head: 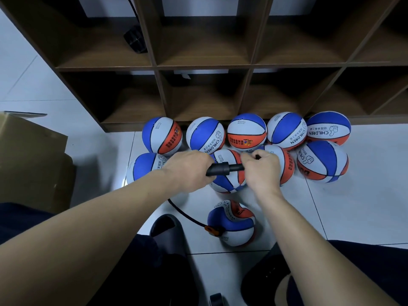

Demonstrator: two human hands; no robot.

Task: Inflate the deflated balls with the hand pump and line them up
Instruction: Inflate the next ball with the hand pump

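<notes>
Left hand [187, 171] and right hand [260, 171] are both gripping pump handle [225, 169] | pumping dented ball [231, 224] via hose [187, 214] | next: firm, full downstroke likely needed.

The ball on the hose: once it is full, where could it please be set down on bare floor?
Bare tile lies right of the deflated ball, below the right-end ball. A smaller patch lies between the cardboard box and the left-end ball. Against the shelf unit it is crowded: balls sit in two packed rows.
</notes>
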